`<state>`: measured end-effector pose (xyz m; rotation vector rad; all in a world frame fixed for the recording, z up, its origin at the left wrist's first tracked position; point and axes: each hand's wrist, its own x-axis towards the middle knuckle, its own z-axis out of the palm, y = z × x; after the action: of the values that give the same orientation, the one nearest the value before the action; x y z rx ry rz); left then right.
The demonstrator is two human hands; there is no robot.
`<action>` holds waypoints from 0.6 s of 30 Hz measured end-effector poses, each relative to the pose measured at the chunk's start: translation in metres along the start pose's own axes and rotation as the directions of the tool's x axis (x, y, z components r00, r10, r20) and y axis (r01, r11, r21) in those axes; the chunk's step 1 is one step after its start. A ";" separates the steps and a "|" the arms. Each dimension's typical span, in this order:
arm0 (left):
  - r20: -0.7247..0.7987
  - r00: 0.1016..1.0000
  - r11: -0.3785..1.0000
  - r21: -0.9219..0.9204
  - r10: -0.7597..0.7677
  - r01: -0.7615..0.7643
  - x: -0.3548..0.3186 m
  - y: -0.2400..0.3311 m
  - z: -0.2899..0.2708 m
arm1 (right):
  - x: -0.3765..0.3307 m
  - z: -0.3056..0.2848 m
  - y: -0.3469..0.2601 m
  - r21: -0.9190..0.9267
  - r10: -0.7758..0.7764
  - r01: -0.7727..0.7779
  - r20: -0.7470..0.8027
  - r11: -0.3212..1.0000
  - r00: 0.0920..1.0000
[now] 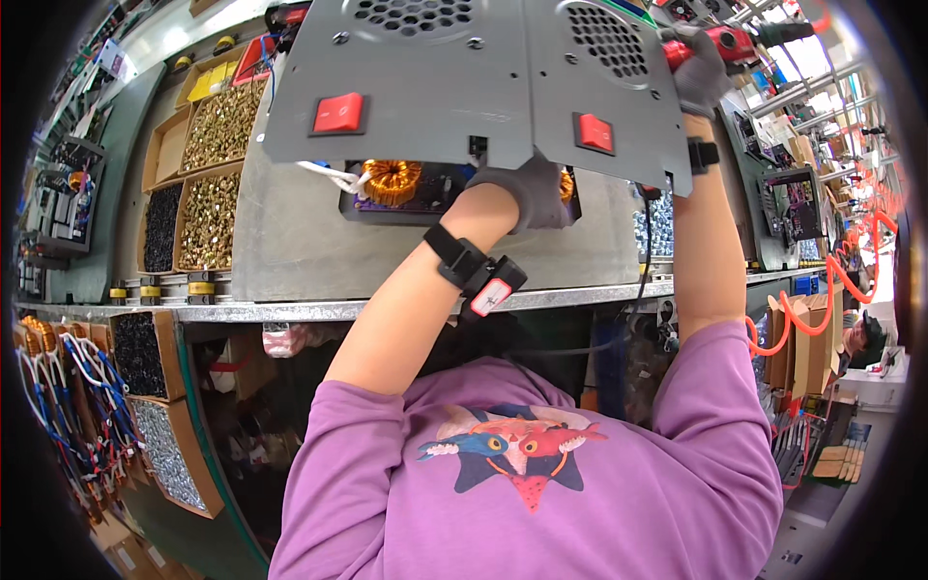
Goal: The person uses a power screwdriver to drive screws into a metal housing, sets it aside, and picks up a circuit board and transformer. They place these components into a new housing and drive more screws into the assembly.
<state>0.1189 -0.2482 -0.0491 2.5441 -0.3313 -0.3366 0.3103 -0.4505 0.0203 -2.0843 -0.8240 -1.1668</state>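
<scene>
A large grey metal panel (435,97) is tilted up over the bench, with a seam down its middle. It has a red rocker switch (338,113) on its left part, another red switch (594,132) on its right part, and round perforated vents above. My gloved left hand (543,193) grips the panel's lower edge near the seam; its fingers are partly hidden. Beneath the panel, a copper-wound ring coil (391,182) sits on a dark board. At the panel's right edge, my gloved right hand (700,75) is closed around a red and black power tool (727,44).
Cardboard bins of brass-coloured fasteners (209,220) and black screws (160,228) stand left on the metal bench (319,261). Bundled coils with wires (82,387) hang lower left. An orange coiled air hose (822,314) loops at the right. Another person (867,336) is far right.
</scene>
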 end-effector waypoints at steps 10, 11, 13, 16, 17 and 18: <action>0.015 0.990 0.968 0.207 0.143 -0.143 -0.030 0.013 0.000 | -0.021 -0.036 -0.058 0.815 0.641 -0.379 0.013 0.438 0.767; -0.034 0.977 0.945 0.264 0.208 -0.192 -0.034 0.014 0.004 | -0.025 -0.047 -0.064 0.826 0.623 -0.378 0.042 0.418 0.781; -0.030 0.972 0.952 0.211 0.235 -0.223 -0.030 0.027 0.015 | -0.030 -0.076 -0.067 0.806 0.631 -0.375 0.002 0.458 0.776; 0.079 0.972 0.973 0.047 0.220 -0.224 -0.023 0.032 0.019 | -0.033 -0.106 -0.053 0.725 0.674 -0.457 -0.013 0.515 0.739; -0.229 0.951 0.968 -0.085 0.210 -0.235 -0.019 0.025 0.029 | -0.032 -0.113 -0.051 0.744 0.781 -0.550 0.060 0.380 0.622; -0.512 0.847 0.936 -0.207 0.144 -0.284 -0.014 0.021 0.034 | -0.026 -0.119 -0.052 0.678 0.759 -0.544 -0.031 0.494 0.651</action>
<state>0.0916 -0.2779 -0.0631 2.1873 -0.3414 0.3324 0.1999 -0.5131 0.0590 -1.3533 -0.1207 -0.6299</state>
